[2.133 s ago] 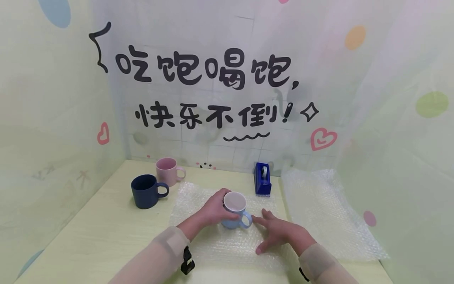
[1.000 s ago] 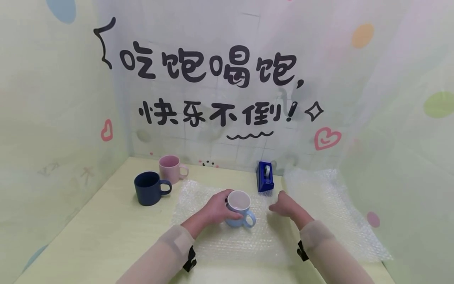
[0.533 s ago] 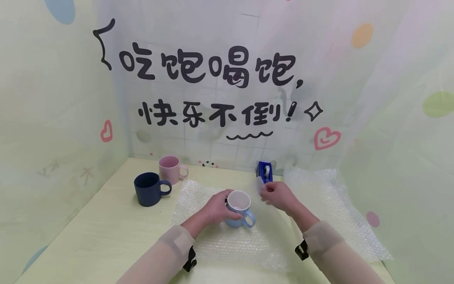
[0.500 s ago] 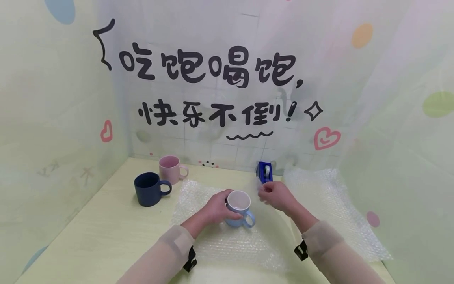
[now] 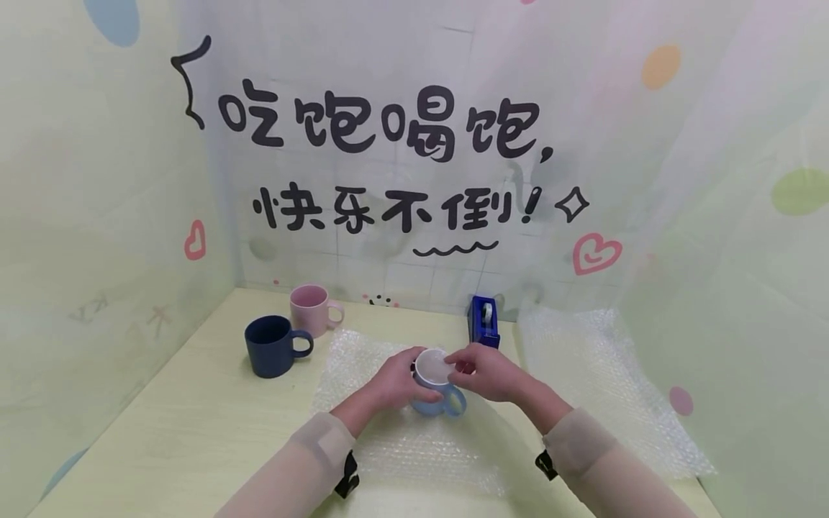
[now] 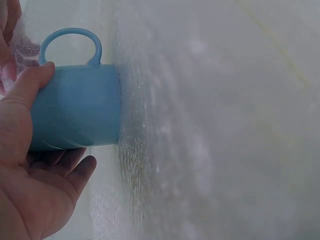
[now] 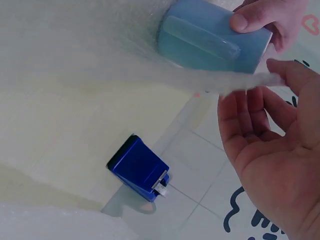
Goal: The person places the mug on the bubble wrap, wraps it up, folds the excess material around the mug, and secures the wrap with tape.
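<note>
A light blue mug [image 5: 424, 408] with a white interior stands upright on a bubble wrap sheet [image 5: 421, 457]. My left hand [image 5: 398, 378] grips its body from the left, with the thumb near the handle in the left wrist view, where the mug [image 6: 80, 107] looks sideways. Between thumb and fingers, my right hand [image 5: 488, 370] pinches the sheet's raised edge at the right side of the mug's rim. In the right wrist view that bubble wrap [image 7: 225, 80] rises beside the mug [image 7: 210, 37]. Through the clear wrap the handle shows in the head view.
To the left stand a dark blue mug [image 5: 267, 352] and a pink mug [image 5: 307, 314]. A blue tape dispenser [image 5: 482, 321] sits behind my right hand. More bubble wrap [image 5: 583, 388] lies along the right side of the table, against the wall.
My right hand took the bubble wrap's right back corner near the tape dispenser, lifted it, and brought it leftward to the mug's rim. The left hand stays on the mug.
</note>
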`<state>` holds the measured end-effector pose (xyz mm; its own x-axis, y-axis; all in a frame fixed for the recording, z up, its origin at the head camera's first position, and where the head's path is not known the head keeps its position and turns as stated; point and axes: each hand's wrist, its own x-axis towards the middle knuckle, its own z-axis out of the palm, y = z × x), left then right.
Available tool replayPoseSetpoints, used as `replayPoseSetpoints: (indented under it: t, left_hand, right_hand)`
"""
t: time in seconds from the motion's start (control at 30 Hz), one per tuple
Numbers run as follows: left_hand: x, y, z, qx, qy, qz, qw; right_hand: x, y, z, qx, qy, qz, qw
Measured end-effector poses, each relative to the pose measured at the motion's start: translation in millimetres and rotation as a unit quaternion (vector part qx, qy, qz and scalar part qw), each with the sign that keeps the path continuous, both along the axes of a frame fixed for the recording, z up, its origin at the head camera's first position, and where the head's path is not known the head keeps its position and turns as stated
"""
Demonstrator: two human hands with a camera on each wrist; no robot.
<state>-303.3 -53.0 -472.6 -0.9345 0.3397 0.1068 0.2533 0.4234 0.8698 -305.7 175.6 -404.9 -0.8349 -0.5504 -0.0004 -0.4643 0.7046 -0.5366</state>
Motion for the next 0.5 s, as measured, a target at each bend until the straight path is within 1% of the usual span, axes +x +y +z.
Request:
replayPoseSetpoints:
  t: [0.1,0.17,0.3,0.4,0.5]
  left_hand:
    - [0.0,0.5,-0.8,-0.001,0.004,0.000,1.0000]
    - [0.2,0.7,-0.7,-0.002,0.002,0.001,1.0000]
    - [0.6,0.4,0.5,-0.005,0.002,0.001,1.0000]
    - [0.0,0.3,-0.1,-0.005,0.003,0.001,1.0000]
    - [-0.2,-0.4,-0.8,-0.003,0.002,-0.001,1.0000]
  right_hand:
    - [-0.3,3,-0.5,0.025,-0.011,0.026,0.9993]
    - [-1.4,5,-0.9,0.038,-0.010,0.040,0.9984]
    - [-8.6,6,-3.6,0.050,0.020,0.062,0.9966]
    - [-15.8,5,-6.4,0.045,0.027,0.062,0.9967]
    - [-20.1,3,-8.6,0.027,0.008,0.048,0.9984]
